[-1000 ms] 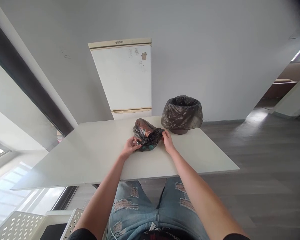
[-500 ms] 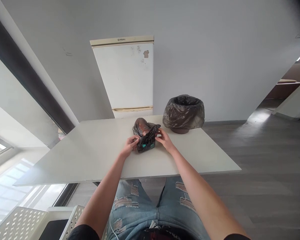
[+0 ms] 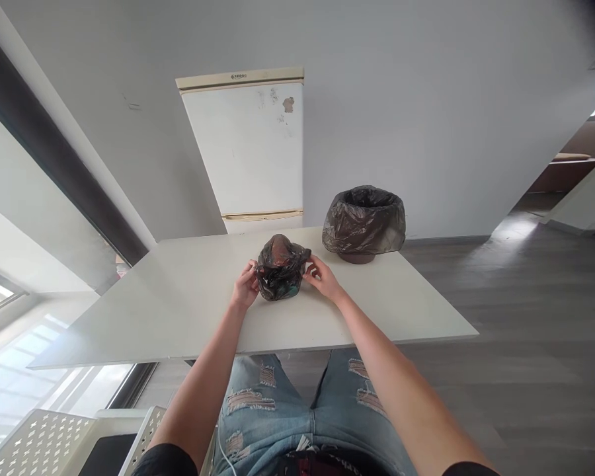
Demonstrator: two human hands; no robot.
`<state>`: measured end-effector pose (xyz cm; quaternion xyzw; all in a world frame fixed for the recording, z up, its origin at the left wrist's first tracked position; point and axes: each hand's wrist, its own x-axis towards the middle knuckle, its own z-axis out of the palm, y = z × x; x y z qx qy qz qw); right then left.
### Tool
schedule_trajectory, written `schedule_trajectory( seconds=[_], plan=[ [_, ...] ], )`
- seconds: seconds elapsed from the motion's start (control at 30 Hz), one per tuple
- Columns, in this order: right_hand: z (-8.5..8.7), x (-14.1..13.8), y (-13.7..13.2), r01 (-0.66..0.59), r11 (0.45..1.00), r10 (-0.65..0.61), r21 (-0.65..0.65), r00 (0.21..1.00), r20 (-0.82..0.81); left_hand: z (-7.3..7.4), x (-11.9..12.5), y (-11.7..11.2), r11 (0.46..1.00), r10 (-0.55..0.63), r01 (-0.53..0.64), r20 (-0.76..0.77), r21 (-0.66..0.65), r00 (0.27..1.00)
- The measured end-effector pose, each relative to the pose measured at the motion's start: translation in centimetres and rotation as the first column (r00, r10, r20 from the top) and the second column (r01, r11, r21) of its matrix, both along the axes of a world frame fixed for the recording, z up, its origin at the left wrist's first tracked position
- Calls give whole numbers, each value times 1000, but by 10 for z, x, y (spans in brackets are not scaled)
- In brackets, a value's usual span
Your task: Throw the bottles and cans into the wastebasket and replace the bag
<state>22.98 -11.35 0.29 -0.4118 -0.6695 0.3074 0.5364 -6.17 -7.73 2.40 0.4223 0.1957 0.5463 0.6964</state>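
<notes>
A thin black plastic bag (image 3: pixel 280 271) sits on the white table (image 3: pixel 188 311) in front of me. Something reddish-brown shows through its far side and a bit of teal through its near side; I cannot make out what they are. My left hand (image 3: pixel 246 284) pinches the left edge of the bag's mouth. On the opposite side, my right hand (image 3: pixel 321 277) holds the right edge between thumb and fingers. The mouth faces up toward me, with crumpled folds inside.
At the table's back right stands a brown bin (image 3: pixel 357 258) lined with a dark plastic bag (image 3: pixel 364 225). A white fridge (image 3: pixel 248 152) is behind the table. A white perforated basket (image 3: pixel 44 439) lies low at my left.
My left hand has moved a little left and up, pulling the bag's edge with it. The bag's mouth is spread wider. My right hand has shifted slightly left.
</notes>
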Motion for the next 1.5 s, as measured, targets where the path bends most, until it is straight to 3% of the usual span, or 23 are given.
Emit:
schedule_trajectory(
  seconds=[0.1, 0.27, 0.5, 0.57, 0.73, 0.83, 0.97, 1.07, 1.2, 1.3, 1.4, 1.5],
  plan=[
    [-3, 2, 2, 49, 999, -49, 19, 998, -30, 1, 0, -1, 1000, -27, 27, 70, 10, 997],
    [-14, 8, 16, 362, 932, -360, 12, 931, -54, 0, -5, 1, 999, 39, -47, 231, 25, 972],
    [-4, 8, 0, 481, 861, -477, 162, 876, -64, -1, -11, 3, 992, 122, -114, 299, -46, 946],
    [2, 6, -8, 456, 858, -459, 236, 887, -43, -1, -11, 3, 988, 152, -139, 290, -64, 945],
    [6, -5, -12, 135, 909, -238, 394, 945, 226, -5, -7, 5, 974, 225, -212, 216, -80, 950],
    [1, -3, -5, 249, 895, -321, 370, 935, 148, -6, -2, 8, 957, 289, -283, 169, -57, 942],
    [-5, 10, 1, 504, 815, -525, 287, 851, -2, -7, 2, 13, 932, 361, -359, 117, -41, 925],
    [-9, 17, 2, 615, 760, -619, 212, 784, -52, -9, -2, 16, 902, 432, -428, 112, -65, 895],
    [-15, 17, 4, 694, 709, -692, 124, 719, -64, -11, -11, 19, 876, 480, -469, 126, -108, 868],
    [-18, 16, 5, 705, 704, -704, 90, 709, -45, -12, -13, 19, 884, 466, -454, 130, -114, 875],
    [-15, 17, 3, 704, 701, -703, 119, 709, -50, -12, -13, 18, 892, 451, -440, 150, -102, 880],
    [-6, 20, -3, 736, 647, -737, 202, 670, -81, -12, -13, 17, 903, 429, -423, 184, -75, 884]
  ],
)
